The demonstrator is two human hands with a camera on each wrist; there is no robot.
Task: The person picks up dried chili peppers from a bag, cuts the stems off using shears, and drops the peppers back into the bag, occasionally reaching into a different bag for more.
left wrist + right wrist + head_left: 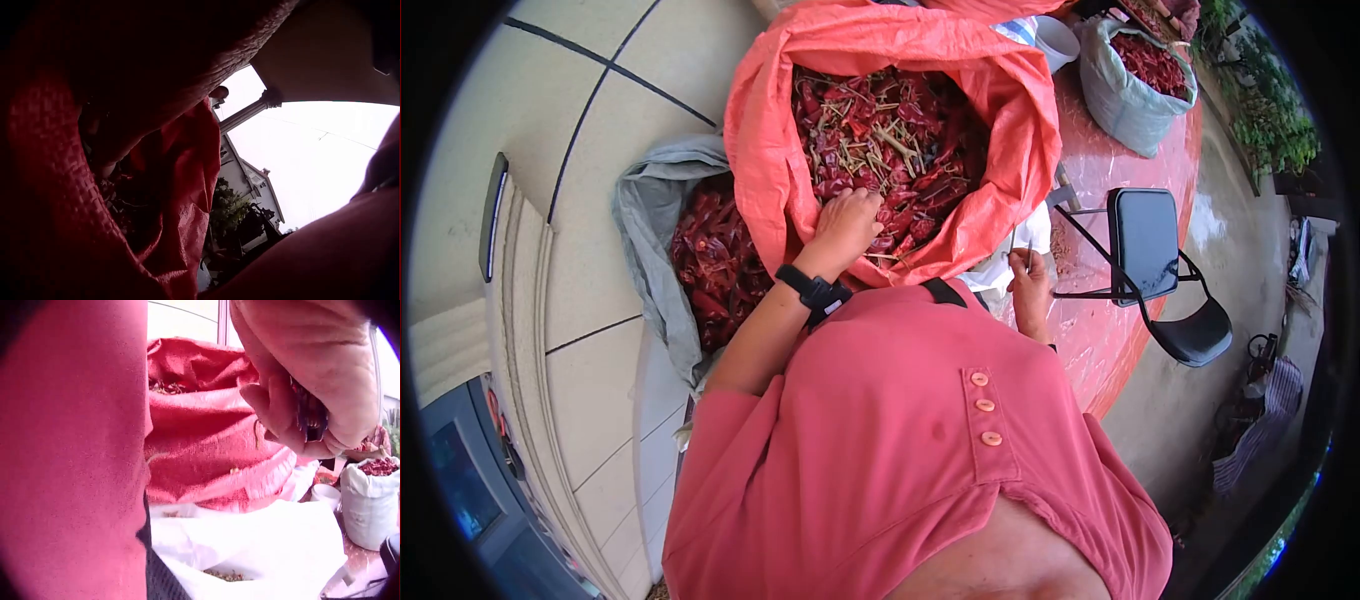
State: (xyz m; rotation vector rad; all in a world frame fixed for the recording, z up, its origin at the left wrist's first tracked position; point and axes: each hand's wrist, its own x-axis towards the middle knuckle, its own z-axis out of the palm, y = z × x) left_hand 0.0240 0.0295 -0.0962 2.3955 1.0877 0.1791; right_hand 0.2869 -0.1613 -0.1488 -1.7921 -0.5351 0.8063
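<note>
A large red woven sack stands wide at the mouth, filled with dried red chilies and pale stems. My left hand reaches over the near rim, fingers bent down onto the chilies; I cannot tell whether they pinch one. The left wrist view is dark, with the fingertips at the chilies beside the sack's red wall. Right of the sack, my right hand is held by the shirt front. Its fingers curl round a small dark tool with a metallic glint, mostly hidden in the palm.
A grey sack of chilies stands at the left. White sheeting lies below the right hand. Beyond are a black folding chair, a white bucket and a pale sack of chilies on the red table.
</note>
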